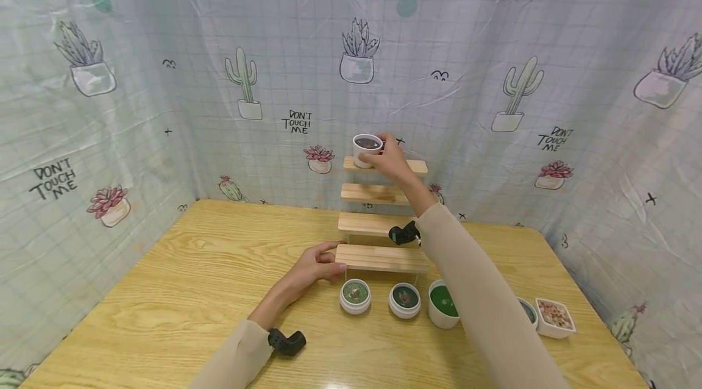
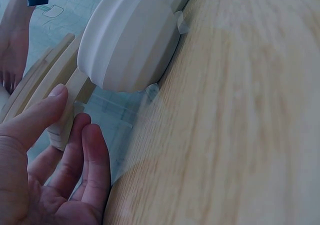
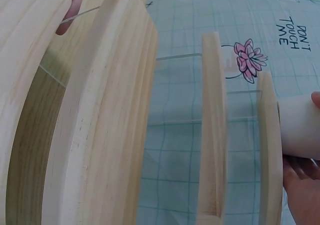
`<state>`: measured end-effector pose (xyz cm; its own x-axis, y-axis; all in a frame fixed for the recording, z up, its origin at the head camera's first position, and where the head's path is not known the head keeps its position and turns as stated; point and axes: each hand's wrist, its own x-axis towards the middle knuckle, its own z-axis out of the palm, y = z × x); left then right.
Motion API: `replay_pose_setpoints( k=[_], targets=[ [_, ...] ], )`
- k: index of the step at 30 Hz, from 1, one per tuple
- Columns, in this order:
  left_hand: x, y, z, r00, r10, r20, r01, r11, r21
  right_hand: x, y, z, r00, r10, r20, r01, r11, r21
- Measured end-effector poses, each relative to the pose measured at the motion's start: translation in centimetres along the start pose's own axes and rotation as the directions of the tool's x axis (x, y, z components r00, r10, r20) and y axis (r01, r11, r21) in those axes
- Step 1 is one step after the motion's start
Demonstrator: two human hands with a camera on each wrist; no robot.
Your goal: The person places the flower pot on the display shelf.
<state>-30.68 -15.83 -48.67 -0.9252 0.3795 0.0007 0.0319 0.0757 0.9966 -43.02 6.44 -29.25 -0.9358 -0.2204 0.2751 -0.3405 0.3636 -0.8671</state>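
Observation:
My right hand point(image 1: 392, 161) grips a small white pot point(image 1: 361, 156) with dark contents, thumb in front and fingers round its far side. The pot's base is at the left part of the top board of a four-tier wooden stand point(image 1: 381, 258); in the right wrist view the pot point(image 3: 298, 127) meets the top board point(image 3: 270, 155). At the stand's lower left, my left hand point(image 1: 309, 268) holds the end of the lowest board. The left wrist view has the thumb on one side of that board and curled fingers point(image 2: 95, 157) on the other.
In front of the stand are two low white pots point(image 1: 355, 310) point(image 1: 404, 312) and a taller white pot point(image 1: 443, 318) with green contents. Farther right, partly behind my right sleeve, another round pot point(image 1: 528, 310) stands beside a square white dish point(image 1: 555, 330) of pinkish bits. A patterned curtain point(image 1: 307, 84) hangs behind.

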Motion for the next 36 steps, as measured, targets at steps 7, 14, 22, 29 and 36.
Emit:
replay_pose_setpoints(
  k=[7, 14, 22, 29, 36],
  targets=[
    [-0.1, 0.1, 0.1, 1.000, -0.001, -0.004, 0.001, 1.000, 0.011, 0.1, 0.3, 0.1, 1.000, -0.028, 0.004, 0.028, 1.000, -0.001],
    [0.0, 0.2, 0.2, 1.000, -0.001, -0.002, 0.001, 1.000, 0.008, 0.0, 0.2, 0.1, 0.999, -0.031, 0.019, 0.031, 0.999, -0.013],
    [-0.2, 0.1, 0.2, 1.000, -0.007, 0.001, 0.007, 1.000, -0.006, -0.4, 0.1, -0.1, 0.999, -0.005, 0.053, 0.006, 1.000, -0.006],
    [0.0, 0.2, 0.2, 1.000, -0.010, -0.004, 0.010, 1.000, -0.005, -1.1, 0.2, -1.1, 0.997, 0.048, 0.061, -0.048, 0.999, -0.008],
    [0.1, -0.2, 0.0, 1.000, 0.005, 0.007, -0.005, 1.000, 0.007, -2.5, 0.8, -2.6, 0.996, 0.076, 0.052, -0.076, 0.997, -0.013]
  ],
)
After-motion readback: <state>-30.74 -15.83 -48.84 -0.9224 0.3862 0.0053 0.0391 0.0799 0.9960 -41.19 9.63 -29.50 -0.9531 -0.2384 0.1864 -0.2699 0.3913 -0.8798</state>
